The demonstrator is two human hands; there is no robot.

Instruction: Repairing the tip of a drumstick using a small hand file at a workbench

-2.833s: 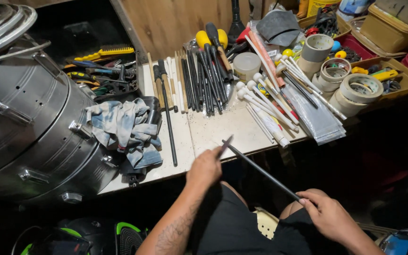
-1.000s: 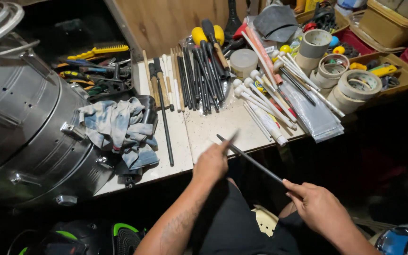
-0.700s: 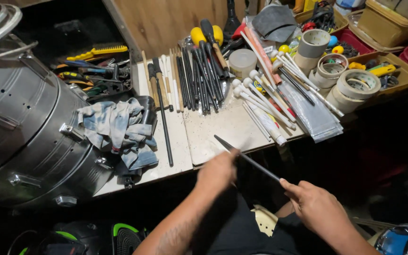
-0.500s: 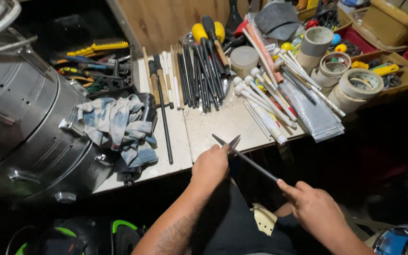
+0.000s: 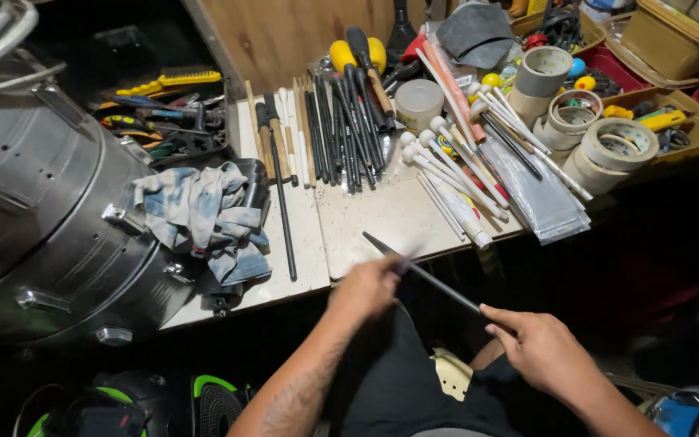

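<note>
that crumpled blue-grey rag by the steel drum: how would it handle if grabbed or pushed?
The rag lies in soft folds, so it is probably floppy and would sag from one pinch. It looks like thin cloth, likely light. Pushed, it would likely bunch rather than slide, and may drag the long dark rod lying along its edge.

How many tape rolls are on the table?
4, all at the right end: tall roll at the back, one below it, big roll by the tray, another beneath it. More may be hidden.
</note>
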